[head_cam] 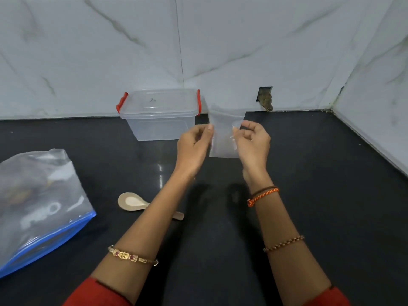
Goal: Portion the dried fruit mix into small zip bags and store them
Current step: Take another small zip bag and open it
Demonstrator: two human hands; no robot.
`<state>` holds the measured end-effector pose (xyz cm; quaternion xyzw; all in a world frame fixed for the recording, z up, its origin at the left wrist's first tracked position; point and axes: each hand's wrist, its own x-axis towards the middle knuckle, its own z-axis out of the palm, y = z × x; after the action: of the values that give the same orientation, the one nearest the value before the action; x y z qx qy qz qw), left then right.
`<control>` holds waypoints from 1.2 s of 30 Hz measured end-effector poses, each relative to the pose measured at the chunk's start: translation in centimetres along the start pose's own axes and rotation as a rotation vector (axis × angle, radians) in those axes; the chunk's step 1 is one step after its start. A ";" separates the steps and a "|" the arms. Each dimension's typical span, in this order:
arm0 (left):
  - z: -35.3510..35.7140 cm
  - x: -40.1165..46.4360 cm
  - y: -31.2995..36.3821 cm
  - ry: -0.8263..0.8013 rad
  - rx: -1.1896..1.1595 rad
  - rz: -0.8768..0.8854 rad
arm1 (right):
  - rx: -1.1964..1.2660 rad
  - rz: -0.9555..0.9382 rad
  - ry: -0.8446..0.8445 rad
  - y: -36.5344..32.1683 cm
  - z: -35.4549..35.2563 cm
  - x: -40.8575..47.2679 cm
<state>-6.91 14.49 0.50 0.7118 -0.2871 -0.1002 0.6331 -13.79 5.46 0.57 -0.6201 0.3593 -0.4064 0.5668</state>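
Note:
A small clear zip bag (pixel 224 133) hangs upright in the air above the black counter, and it looks empty. My left hand (pixel 194 144) pinches its left edge and my right hand (pixel 254 143) pinches its right edge. A large zip bag with a blue seal (pixel 37 202) lies at the left, with dark dried fruit dimly visible inside. A beige spoon (pixel 132 202) lies on the counter below my left forearm, its handle partly hidden by the arm. A clear plastic box with red clips (pixel 159 115) stands shut against the back wall.
The black counter (pixel 320 195) meets marble wall tiles at the back and on the right, forming a corner. A rough hole in the wall (pixel 265 98) sits just above the counter, right of the box.

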 end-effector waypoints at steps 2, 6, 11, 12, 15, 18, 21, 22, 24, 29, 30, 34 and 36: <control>-1.8 -1.4 0.9 0.033 0.013 0.054 | 0.005 -0.011 -0.059 -0.7 0.2 -2.7; -7.2 -4.2 1.9 -0.023 0.269 0.157 | -0.034 -0.115 -0.104 -2.8 0.2 -6.9; -12.8 -7.3 2.8 -0.073 0.468 0.256 | -0.163 -0.197 -0.458 -5.1 1.2 -11.5; -13.8 -7.9 2.7 -0.077 0.489 0.267 | -0.174 -0.206 -0.479 -5.1 1.6 -12.6; -15.8 -9.4 2.3 -0.118 0.543 0.285 | -0.164 -0.208 -0.440 -4.8 2.4 -14.9; -17.5 -10.8 1.9 -0.192 0.583 0.259 | -0.109 -0.118 -0.444 -4.6 2.8 -17.2; -18.9 -11.7 1.1 -0.147 0.636 0.294 | -0.030 0.006 -0.469 -4.7 3.1 -19.4; -19.3 -12.2 0.8 -0.104 0.662 0.338 | -0.007 0.037 -0.457 -4.7 3.3 -20.1; -19.6 -13.4 0.6 -0.075 0.670 0.433 | 0.026 0.086 -0.432 -4.8 3.5 -21.0; -19.4 -15.7 0.2 -0.246 0.706 0.467 | 0.137 0.174 -0.475 -4.6 4.1 -22.3; -19.3 -15.9 0.0 -0.247 0.692 0.441 | 0.138 0.176 -0.489 -4.7 4.3 -22.5; -19.4 -16.3 -0.2 -0.201 0.434 0.309 | 0.073 0.111 -0.531 -5.0 4.5 -22.8; -19.6 -16.1 -0.4 -0.251 0.373 0.269 | 0.083 0.087 -0.560 -5.1 4.4 -22.7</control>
<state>-10.06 39.67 0.07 0.7537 -0.4688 -0.0479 0.4581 -19.20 28.40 3.37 -0.6684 0.1981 -0.2092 0.6858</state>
